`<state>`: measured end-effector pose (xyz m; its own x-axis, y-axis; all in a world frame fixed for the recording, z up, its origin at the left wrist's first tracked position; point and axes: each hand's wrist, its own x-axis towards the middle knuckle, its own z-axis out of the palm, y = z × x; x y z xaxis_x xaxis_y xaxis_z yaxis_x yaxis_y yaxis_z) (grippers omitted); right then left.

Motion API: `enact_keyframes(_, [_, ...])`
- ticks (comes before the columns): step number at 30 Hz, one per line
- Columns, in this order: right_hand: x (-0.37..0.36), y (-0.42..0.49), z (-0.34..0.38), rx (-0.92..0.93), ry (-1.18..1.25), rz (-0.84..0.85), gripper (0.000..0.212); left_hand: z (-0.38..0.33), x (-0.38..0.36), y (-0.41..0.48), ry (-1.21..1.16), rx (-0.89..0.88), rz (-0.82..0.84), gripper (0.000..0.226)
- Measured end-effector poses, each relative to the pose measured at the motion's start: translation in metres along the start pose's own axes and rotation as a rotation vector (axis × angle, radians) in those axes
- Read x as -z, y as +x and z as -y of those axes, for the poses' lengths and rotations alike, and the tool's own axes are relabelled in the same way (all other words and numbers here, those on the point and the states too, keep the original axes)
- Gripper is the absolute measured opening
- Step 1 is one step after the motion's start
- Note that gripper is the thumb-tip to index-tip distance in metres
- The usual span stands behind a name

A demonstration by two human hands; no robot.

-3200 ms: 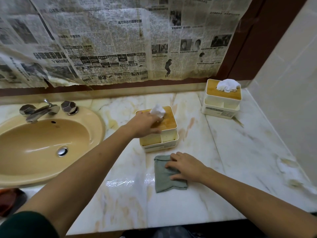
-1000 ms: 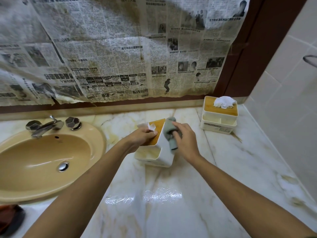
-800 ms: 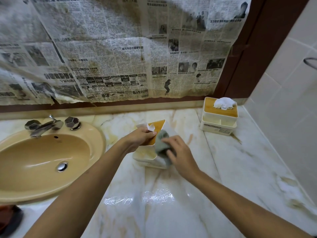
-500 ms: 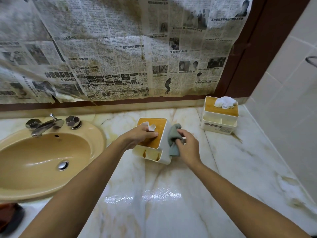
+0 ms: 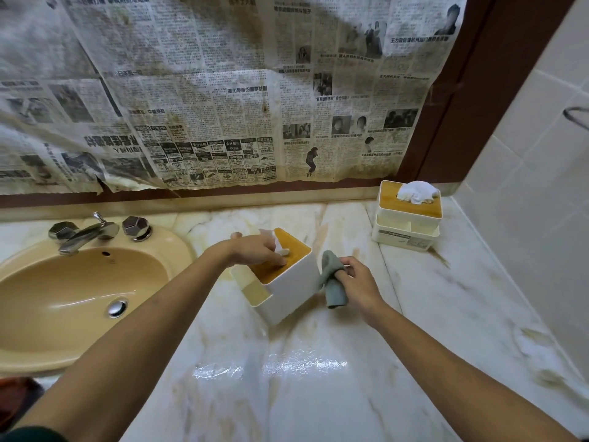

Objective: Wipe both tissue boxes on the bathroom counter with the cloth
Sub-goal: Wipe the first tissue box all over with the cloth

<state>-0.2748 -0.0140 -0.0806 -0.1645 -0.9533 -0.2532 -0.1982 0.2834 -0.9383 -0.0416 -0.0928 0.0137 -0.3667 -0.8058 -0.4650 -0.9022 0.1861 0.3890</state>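
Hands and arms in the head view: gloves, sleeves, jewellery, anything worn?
Both hands, left and right, are bare: no gloves, rings or watch visible. Both forearms are uncovered. A dark green sleeve edge shows on the left arm at the frame's bottom corner.

Marble counter point(image 5: 318, 393), white with tan veins, glossy glare patch near its front middle. Beige oval sink point(image 5: 73, 298) set into the counter's left end, chrome drain point(image 5: 116, 307) at the basin bottom. Chrome faucet point(image 5: 86, 234) at the sink's back rim, faceted knobs either side point(image 5: 63, 230) point(image 5: 136, 226). Yellowed, stained newspaper sheets point(image 5: 223, 90) cover the wall above the counter's back edge, lower edge torn. Dark brown frame point(image 5: 471, 90) right of the newspaper. White tiled wall point(image 5: 541, 186) along the counter's right edge.
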Motion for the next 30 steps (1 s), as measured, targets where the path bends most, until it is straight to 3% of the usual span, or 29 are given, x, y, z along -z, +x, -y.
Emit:
enact_keyframes(7, [-0.011,-0.01,-0.01,-0.052,-0.053,0.09,0.012,0.012,-0.023,0.004,0.265,-0.091,0.043,0.055])
enact_keyframes(17, [-0.016,-0.024,-0.027,-0.127,-0.074,0.197,0.012,0.01,-0.041,-0.008,0.437,-0.198,0.007,0.041])
enact_keyframes(21, [-0.014,-0.026,-0.021,-0.153,-0.074,0.239,0.013,0.013,-0.044,-0.012,0.387,-0.205,-0.033,0.037])
enact_keyframes(27, [-0.007,-0.024,-0.01,-0.154,-0.162,0.346,0.008,0.022,-0.017,-0.012,-0.112,0.009,-0.411,0.011])
enact_keyframes(30, [-0.005,-0.018,-0.005,-0.125,-0.141,0.287,0.009,0.003,-0.014,-0.015,-0.231,-0.023,-0.648,0.008])
